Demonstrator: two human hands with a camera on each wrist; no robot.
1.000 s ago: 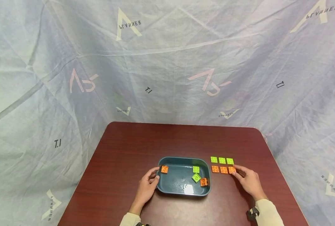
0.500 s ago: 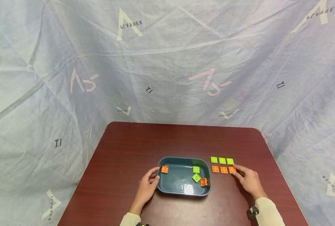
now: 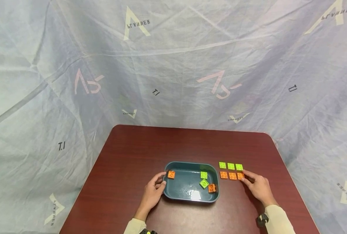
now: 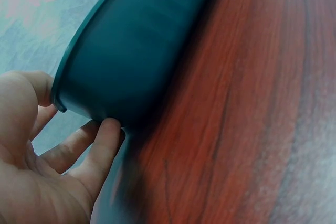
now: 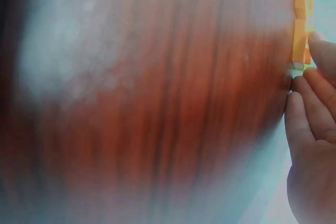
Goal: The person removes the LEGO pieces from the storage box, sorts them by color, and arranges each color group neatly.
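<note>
A dark teal plastic tray sits on the table, and my left hand grips its left end. In the left wrist view that hand has some fingers at the rim and others against the outer wall of the tray. To the tray's right lie a row of green toy building blocks and, nearer me, a row of orange ones. My right hand pinches the rightmost orange toy building block between thumb and fingers. The right wrist view shows this block at its edge, beside the fingers.
Inside the tray are an orange block at the left, two green blocks toward the right, and orange pieces by the right wall. The dark red table ends before a hanging printed grey sheet.
The head view has shifted slightly. Both hands, the tray and the blocks keep their places relative to one another.
</note>
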